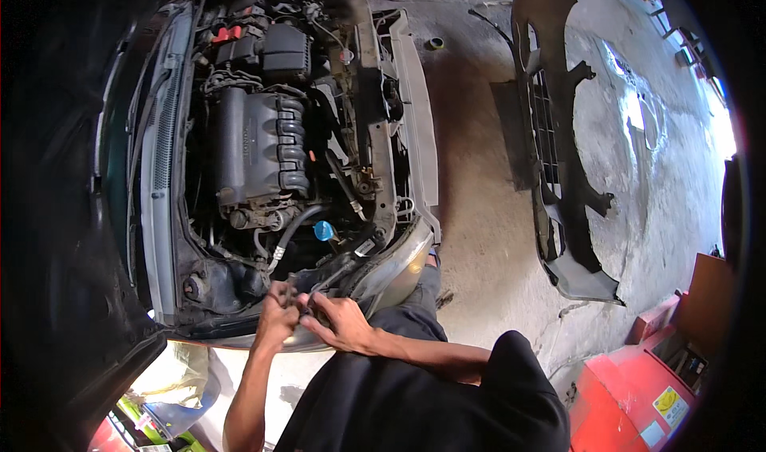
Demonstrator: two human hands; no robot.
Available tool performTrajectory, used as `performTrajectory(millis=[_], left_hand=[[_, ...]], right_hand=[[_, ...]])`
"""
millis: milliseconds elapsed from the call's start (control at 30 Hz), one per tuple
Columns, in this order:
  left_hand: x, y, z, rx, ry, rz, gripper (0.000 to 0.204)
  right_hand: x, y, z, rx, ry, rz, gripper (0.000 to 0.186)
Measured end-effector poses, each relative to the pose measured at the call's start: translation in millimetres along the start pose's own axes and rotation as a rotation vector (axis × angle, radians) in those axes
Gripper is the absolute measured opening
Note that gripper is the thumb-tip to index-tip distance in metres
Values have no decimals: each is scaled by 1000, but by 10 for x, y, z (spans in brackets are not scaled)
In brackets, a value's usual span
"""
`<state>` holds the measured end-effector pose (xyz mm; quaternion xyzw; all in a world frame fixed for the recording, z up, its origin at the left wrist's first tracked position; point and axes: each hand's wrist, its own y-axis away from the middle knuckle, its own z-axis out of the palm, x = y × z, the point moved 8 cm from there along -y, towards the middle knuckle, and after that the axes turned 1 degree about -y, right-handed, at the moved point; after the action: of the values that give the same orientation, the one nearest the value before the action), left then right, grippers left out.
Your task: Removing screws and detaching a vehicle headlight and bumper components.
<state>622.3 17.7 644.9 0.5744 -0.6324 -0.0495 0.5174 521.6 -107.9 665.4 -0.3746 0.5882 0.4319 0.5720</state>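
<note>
Both of my hands meet over the near side edge of a car's open engine bay. My left hand point(278, 315) is closed, its fingers slightly smeared by motion. Right beside it, my right hand point(341, 323) has its fingers bent inward, with thumb and fingertips brought together. A small dark thing shows between the two hands, too small and blurred to name. Just beyond them lie a grey hose point(292, 235) and a blue cap point(323, 230). The engine cover point(254, 145) sits farther into the bay, and the headlight point(413, 260) is to the right of my hands.
A detached bumper point(565, 173) lies on the concrete floor point(479, 244) to the right. The car's pale front crossbeam point(423, 133) stands exposed. A red box point(614, 396) is at the lower right. A roll of tape point(434, 43) rests on the floor. Bags point(175, 376) sit at lower left.
</note>
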Motion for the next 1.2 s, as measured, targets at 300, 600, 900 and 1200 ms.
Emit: performTrajectory(millis=[300,600,900,1200], left_hand=[[368,179,135,-168,-239,602,40],[-85,-99,182,396,1355,117,24],[407,337,222,327,78,544,57],[1062,938,-41,444,-856,1130,27]], right_hand=[[-239,-279,-178,116,220,-16,35],[148,-28,-80,10,380,73,33],[592,-224,107,-110,705,-91,36],[318,-137,-61,-166,730,-240,20]])
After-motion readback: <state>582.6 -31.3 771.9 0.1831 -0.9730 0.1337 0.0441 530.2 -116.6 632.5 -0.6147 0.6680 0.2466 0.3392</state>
